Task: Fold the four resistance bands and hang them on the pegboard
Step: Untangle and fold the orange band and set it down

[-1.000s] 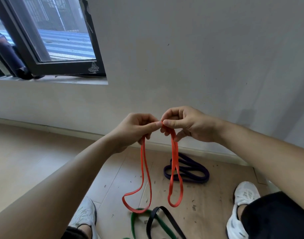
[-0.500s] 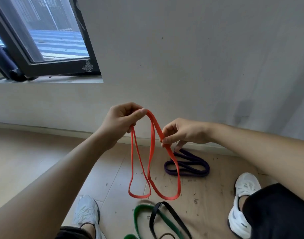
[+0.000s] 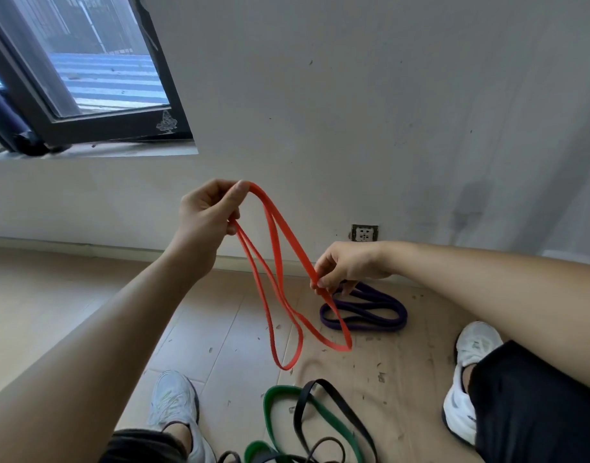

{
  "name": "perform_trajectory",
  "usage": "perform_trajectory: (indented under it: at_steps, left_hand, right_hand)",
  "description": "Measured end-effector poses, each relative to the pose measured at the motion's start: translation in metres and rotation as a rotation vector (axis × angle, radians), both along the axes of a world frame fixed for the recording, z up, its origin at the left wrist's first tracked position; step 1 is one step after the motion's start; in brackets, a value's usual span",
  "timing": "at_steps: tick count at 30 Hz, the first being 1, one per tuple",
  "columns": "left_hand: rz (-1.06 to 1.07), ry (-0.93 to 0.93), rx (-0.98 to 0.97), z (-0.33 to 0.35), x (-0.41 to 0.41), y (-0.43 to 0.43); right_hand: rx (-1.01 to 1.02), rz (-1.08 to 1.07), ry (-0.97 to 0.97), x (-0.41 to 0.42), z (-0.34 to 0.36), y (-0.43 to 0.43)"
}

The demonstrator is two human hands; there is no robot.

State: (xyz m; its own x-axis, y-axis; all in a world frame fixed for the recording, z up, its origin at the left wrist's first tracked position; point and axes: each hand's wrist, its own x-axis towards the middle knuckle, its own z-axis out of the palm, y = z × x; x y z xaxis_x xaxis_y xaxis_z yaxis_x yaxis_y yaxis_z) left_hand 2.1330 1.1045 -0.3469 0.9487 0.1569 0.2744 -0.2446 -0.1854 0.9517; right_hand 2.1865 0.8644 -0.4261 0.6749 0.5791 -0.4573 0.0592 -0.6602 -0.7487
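Note:
My left hand [image 3: 208, 208] is raised and pinches the top bend of the orange resistance band [image 3: 276, 259], which hangs doubled in two loops above the floor. My right hand [image 3: 348, 267] is lower and to the right, pinching one strand of the same band between thumb and fingers. A purple band [image 3: 367, 312] lies folded on the floor by the wall, partly behind my right hand. A green band [image 3: 280, 406] and a black band [image 3: 333, 409] lie overlapped on the floor between my feet. No pegboard is in view.
A grey wall [image 3: 353, 111] stands straight ahead with a socket [image 3: 364, 232] low on it. An open dark-framed window [image 3: 86, 85] is at the upper left. My white shoes [image 3: 173, 406] [image 3: 467, 372] rest on the littered wooden floor.
My hands have parted: the left one rose with the band's top bend, the right one slid down and right along a strand. The two loops hang longer and more spread.

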Motion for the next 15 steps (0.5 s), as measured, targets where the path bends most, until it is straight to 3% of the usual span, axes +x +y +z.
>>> perform_trajectory:
  at_steps: [4,8,12,15]
  left_hand:
    - [0.055,0.004,-0.018,-0.002,0.002,0.01]
    - [0.125,0.04,-0.016,-0.007,0.005,0.028]
    - [0.203,0.082,0.02,-0.018,0.006,0.047]
    - [0.191,0.103,0.073,-0.024,0.006,0.054]
  right_hand:
    - [0.052,-0.195,-0.006,0.01,0.007,-0.007]
    - [0.256,-0.381,0.159,0.023,0.019,-0.022]
    - [0.432,-0.32,0.225,0.031,0.025,-0.043]
    - [0.367,-0.279,0.08,0.034,0.023,-0.052]
